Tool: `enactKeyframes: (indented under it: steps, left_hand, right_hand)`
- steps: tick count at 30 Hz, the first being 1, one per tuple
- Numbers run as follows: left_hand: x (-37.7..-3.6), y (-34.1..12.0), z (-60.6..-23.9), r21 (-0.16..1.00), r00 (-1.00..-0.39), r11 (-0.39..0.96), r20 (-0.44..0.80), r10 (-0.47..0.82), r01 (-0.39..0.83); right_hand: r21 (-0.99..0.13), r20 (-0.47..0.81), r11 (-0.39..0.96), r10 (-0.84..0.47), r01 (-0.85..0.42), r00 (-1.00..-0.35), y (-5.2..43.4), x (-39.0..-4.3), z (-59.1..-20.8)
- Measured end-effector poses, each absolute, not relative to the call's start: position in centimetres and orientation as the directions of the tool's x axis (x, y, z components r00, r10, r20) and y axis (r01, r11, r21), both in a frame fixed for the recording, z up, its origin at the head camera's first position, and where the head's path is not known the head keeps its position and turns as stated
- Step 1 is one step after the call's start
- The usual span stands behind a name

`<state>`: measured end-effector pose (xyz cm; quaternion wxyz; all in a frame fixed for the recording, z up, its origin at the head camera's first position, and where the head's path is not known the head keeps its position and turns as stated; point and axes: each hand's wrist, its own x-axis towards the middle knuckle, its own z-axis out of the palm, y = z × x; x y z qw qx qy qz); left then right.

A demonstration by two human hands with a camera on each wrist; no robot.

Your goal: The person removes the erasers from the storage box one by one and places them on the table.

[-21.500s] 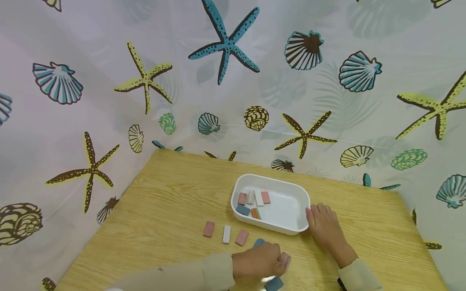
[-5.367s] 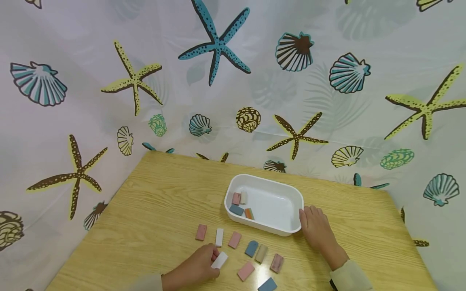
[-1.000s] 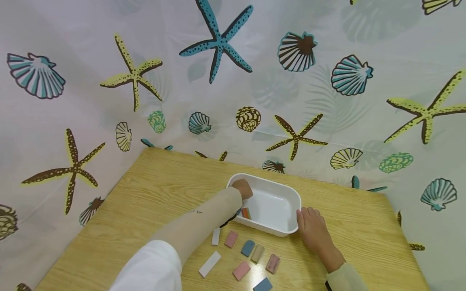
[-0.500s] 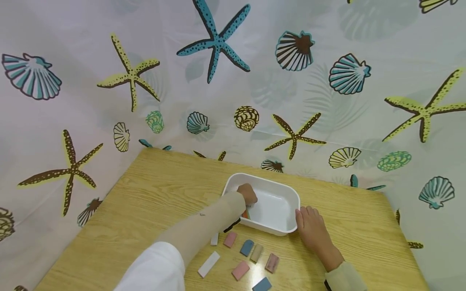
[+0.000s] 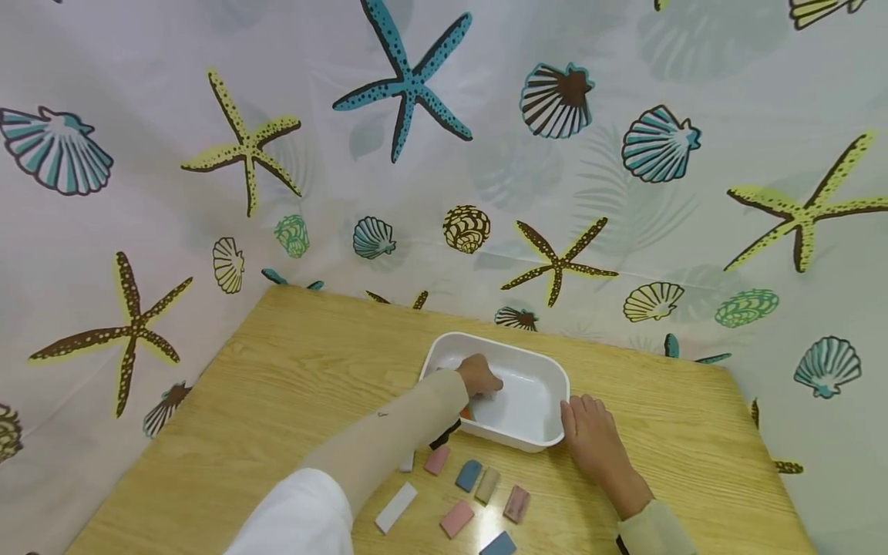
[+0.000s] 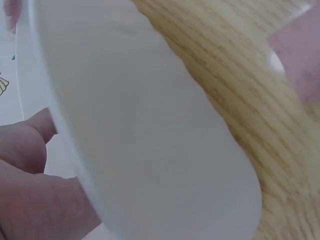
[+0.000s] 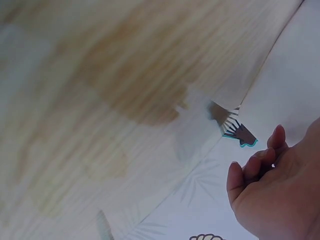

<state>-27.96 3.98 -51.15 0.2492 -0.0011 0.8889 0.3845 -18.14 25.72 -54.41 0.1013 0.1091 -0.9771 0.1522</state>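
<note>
A white oblong tray (image 5: 548, 368) sits on a wooden table (image 5: 298, 370). My left hand (image 5: 480, 378) reaches into the tray's left half, fingers bent downward over its floor. What lies under them is hidden, and only an orange piece (image 5: 465, 414) shows beside my wrist. The left wrist view is filled by the tray's wall (image 6: 150, 125), with my left hand's fingers (image 6: 30, 200) behind it. My right hand (image 5: 588, 432) lies flat on the table, its fingers straight against the tray's right end. In the right wrist view the right hand (image 7: 275, 200) shows over the table edge.
Several small flat pieces lie in front of the tray: a white one (image 5: 397, 506), pink ones (image 5: 437, 459) (image 5: 456, 518), blue ones (image 5: 469, 475) (image 5: 499, 544), a tan one (image 5: 488, 484) and a brownish-pink one (image 5: 516, 502). A curtain (image 5: 444, 154) printed with shells and starfish surrounds the table.
Over the last second my left hand has slid from the tray's far-left corner towards its middle. The right hand has stayed at the tray's end.
</note>
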Motion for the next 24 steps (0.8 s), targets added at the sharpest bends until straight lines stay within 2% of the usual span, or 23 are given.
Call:
enactKeyframes:
  steps: [4, 8, 14, 24]
  left_hand:
    - [-27.2, 3.9, -49.8, 0.714, -0.85, 0.658, -0.482, 0.213, -0.24]
    - [-26.3, 3.9, -48.6, 0.738, -0.832, 0.635, -0.487, 0.266, -0.229]
    - [-25.3, 3.7, -47.5, 0.801, -0.821, 0.557, -0.459, 0.339, -0.218]
    - [-25.8, 2.6, -47.0, 0.904, -0.785, 0.368, -0.386, 0.486, -0.216]
  right_hand:
    - [-0.282, 0.231, 0.928, -0.182, -0.245, -0.956, 25.6, -18.1, -54.4]
    - [-0.278, 0.254, 0.927, -0.18, -0.25, -0.95, 25.5, -18.0, -54.4]
    - [-0.27, 0.229, 0.933, -0.18, -0.24, -0.957, 25.7, -18.2, -54.4]
    - [-0.28, 0.207, 0.93, -0.185, -0.239, -0.961, 25.9, -18.3, -54.4]
